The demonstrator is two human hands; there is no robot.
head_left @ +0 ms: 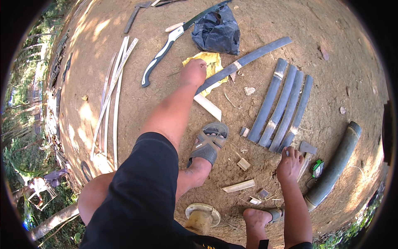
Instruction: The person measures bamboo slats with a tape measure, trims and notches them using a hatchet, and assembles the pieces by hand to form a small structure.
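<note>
My left hand (193, 73) is closed, its fingertips at a crumpled yellow bag or wrapper (214, 59) with thin dark slivers on it; what it pinches, if anything, is hidden. A long dark split-bamboo strip (258, 53) lies across the yellow piece, and a pale wooden slat (208, 107) extends below it. My right hand (290, 165) is curled with its knuckles up, beside the lower ends of several split-bamboo pieces (284, 110) laid side by side. Just right of it lies a metal-headed tool (308, 147) with a pale handle. The right fingers' contents cannot be made out.
A folding saw (163, 52) and a black plastic bag (217, 33) lie at the far side. Pale strips (112, 95) rest at left. A whole bamboo pole (335, 166) and a green tape measure (317, 168) lie at right. Offcuts (239, 185) lie near my sandalled foot (207, 145).
</note>
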